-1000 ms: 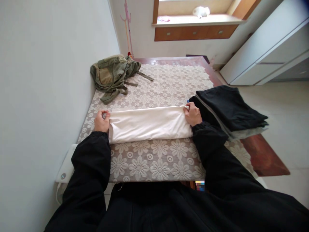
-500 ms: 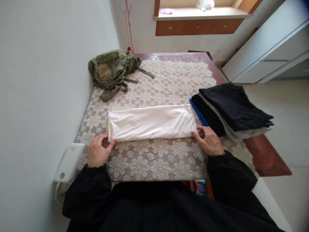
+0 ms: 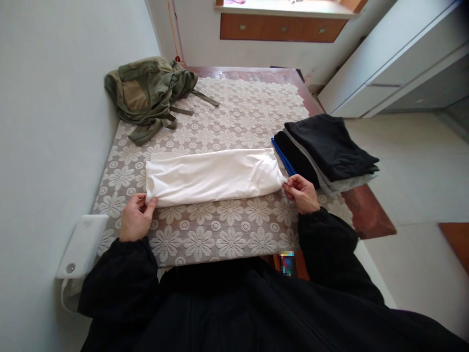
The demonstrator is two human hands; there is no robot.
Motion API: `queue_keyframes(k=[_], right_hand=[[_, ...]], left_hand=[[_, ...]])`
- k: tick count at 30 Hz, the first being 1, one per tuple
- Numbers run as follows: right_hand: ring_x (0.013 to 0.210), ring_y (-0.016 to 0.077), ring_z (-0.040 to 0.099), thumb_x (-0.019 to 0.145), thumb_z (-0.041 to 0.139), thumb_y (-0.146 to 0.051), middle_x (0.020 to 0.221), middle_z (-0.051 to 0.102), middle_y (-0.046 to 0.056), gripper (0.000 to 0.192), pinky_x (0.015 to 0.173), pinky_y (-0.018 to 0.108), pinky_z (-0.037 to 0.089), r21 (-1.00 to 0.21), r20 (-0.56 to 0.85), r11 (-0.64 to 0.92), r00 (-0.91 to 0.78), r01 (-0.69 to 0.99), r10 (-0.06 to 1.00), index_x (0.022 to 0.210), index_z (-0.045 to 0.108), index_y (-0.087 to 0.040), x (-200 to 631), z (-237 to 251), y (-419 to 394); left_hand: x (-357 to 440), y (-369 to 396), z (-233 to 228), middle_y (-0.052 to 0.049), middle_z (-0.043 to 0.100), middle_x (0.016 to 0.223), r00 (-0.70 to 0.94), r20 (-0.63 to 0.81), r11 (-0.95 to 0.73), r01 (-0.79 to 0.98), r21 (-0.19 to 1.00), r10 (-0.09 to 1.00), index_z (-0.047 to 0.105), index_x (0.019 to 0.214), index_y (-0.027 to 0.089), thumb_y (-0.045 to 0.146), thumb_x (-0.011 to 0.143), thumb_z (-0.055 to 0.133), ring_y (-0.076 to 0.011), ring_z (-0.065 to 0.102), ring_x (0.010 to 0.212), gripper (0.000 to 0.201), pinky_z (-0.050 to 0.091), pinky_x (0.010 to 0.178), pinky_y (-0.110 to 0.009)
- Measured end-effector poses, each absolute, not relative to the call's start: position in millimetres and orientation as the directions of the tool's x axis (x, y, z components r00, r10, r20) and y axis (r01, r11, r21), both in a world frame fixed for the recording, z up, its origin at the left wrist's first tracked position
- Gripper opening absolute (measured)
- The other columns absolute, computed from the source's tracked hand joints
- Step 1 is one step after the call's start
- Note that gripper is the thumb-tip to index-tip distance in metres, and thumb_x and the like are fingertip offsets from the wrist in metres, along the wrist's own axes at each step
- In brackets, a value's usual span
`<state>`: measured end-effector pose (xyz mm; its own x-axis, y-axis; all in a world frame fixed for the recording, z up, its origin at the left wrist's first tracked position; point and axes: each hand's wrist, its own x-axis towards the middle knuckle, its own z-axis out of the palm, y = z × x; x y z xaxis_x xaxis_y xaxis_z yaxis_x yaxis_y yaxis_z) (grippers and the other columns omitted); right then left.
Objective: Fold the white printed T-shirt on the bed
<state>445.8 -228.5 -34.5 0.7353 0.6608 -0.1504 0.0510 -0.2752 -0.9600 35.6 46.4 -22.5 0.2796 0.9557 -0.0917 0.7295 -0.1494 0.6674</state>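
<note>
A white garment (image 3: 212, 177), folded into a long flat strip, lies across the tablecloth in front of me; what kind of garment it is does not show. My left hand (image 3: 138, 217) pinches its near left corner between thumb and fingers. At the other end, my right hand (image 3: 301, 193) grips the near right corner, and the cloth there is drawn to a point. Just beyond my right hand sits a stack of folded clothes (image 3: 330, 146), dark grey on top with light grey, black and blue layers beneath.
An olive-green backpack (image 3: 146, 90) rests at the far left of the table, against the wall. The flower-patterned tablecloth (image 3: 234, 239) covers most of the reddish wooden table (image 3: 370, 210). At the left edge stands a white device with a cable (image 3: 83, 244). White cabinets (image 3: 381, 63) stand beyond, at right.
My right hand has closed on the garment's near right corner and pulled it slightly outward. The left hand stays at its corner. The whole view has shifted a little.
</note>
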Motion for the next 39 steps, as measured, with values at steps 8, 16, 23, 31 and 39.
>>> queue_keyframes(k=[8,16,23,31,39], right_hand=[[0.047,0.0119,0.051,0.067,0.082,-0.051,0.074,0.064,-0.004,0.068,0.042,0.025,0.037,-0.897,-0.264,-0.428,0.65,0.106,0.713,0.119,0.046,-0.025,443.4,-27.3,-217.8],[0.073,0.0199,0.064,0.079,0.067,-0.043,0.09,0.069,0.004,0.055,0.069,0.034,0.051,-0.729,-0.105,-0.494,0.636,0.474,0.765,0.129,0.056,-0.022,449.8,-26.0,-219.9],[0.13,0.0318,0.052,0.097,0.046,-0.025,0.14,0.059,0.008,0.04,0.113,0.05,0.041,-0.409,0.431,-0.289,0.462,0.866,0.775,0.132,0.065,-0.026,400.6,19.8,-158.3],[0.152,0.0338,0.029,0.101,0.035,-0.03,0.165,0.037,0.008,0.058,0.125,0.062,0.017,-0.29,0.103,-0.215,0.253,0.933,0.962,0.157,0.04,-0.016,328.4,-40.2,-69.3],[0.157,0.0349,0.016,0.104,0.024,-0.046,0.171,0.021,0.01,0.067,0.122,0.072,0.009,-0.059,0.026,-0.505,0.507,0.861,0.862,0.165,0.02,-0.017,393.7,-55.1,-114.2]], left_hand=[[50.5,41.6,-14.8,0.002,0.07,0.072,0.192,-0.05,-0.124,0.79,0.601,0.98,0.057,0.117,0.027,0.059,0.077,0.07,-0.024,0.064,0.066,0.053,0.048,0.07,-0.036],[39.1,34.8,-8.8,-0.002,0.07,0.087,0.144,-0.036,-0.105,0.847,0.52,0.989,0.055,0.117,0.029,0.053,0.076,0.071,-0.0303,0.067,0.082,0.051,0.05,0.077,-0.042],[107.8,10.4,19.3,-0.013,0.065,0.12,0.543,0.254,-0.596,0.671,0.442,0.8,0.061,0.12,0.02,0.034,0.09,0.053,-0.0338,0.057,0.121,0.035,0.042,0.11,-0.049],[205.9,7.4,-37.9,-0.01,0.042,0.163,0.763,0.107,-0.745,0.575,0.336,0.637,0.043,0.155,0.018,0.032,0.099,0.037,-0.0319,0.028,0.154,0.058,0.015,0.128,-0.053],[129.7,54.8,-51.5,-0.009,0.034,0.167,0.62,0.139,-0.635,0.749,0.187,0.772,0.035,0.16,0.015,0.045,0.102,0.031,-0.028,0.024,0.156,0.066,0.012,0.13,-0.048]])
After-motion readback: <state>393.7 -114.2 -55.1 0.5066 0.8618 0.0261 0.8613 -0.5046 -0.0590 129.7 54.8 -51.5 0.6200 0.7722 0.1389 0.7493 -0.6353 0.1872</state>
